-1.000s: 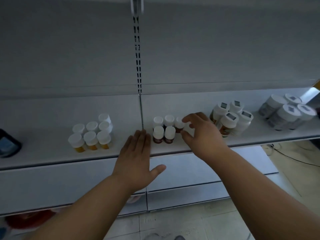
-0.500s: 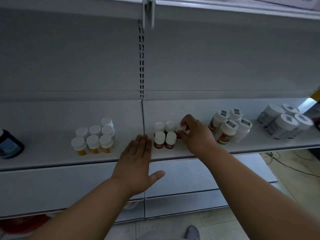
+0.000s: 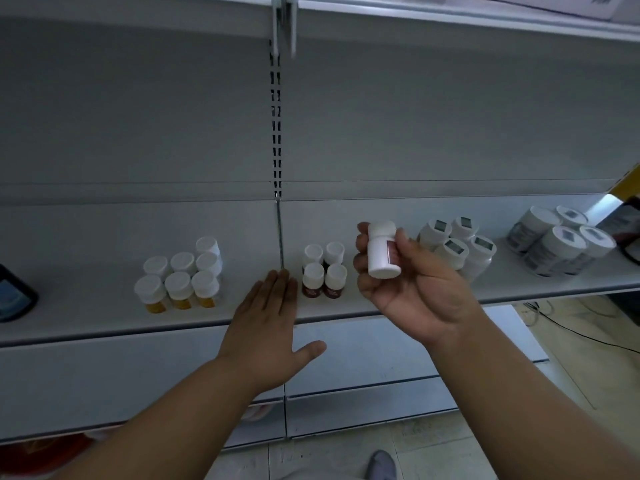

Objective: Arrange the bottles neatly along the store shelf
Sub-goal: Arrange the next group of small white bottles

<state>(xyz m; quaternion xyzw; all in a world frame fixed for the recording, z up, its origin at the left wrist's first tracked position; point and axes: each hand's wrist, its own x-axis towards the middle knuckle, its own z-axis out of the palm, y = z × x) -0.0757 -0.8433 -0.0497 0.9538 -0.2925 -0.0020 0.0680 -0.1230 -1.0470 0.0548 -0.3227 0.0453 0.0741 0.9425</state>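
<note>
My right hand (image 3: 412, 285) holds a small white bottle (image 3: 381, 250) with a dark red label, lifted above the shelf (image 3: 346, 306) and tilted toward me. Beside it on the shelf stands a square cluster of small brown bottles with white caps (image 3: 323, 271). My left hand (image 3: 268, 327) lies flat with straight fingers on the shelf's front edge, just left of that cluster. Farther left is a group of several white-capped orange bottles (image 3: 181, 280).
Right of my right hand stand larger white bottles with labelled caps (image 3: 457, 251), and farther right several wide white jars (image 3: 561, 244). A dark container (image 3: 14, 299) sits at the far left. A slotted upright (image 3: 276, 133) divides the back panel. Another shelf runs overhead.
My right hand has picked a small bottle out of the back right of the brown cluster and raised it, turned over. My left hand has stayed on the shelf edge.
</note>
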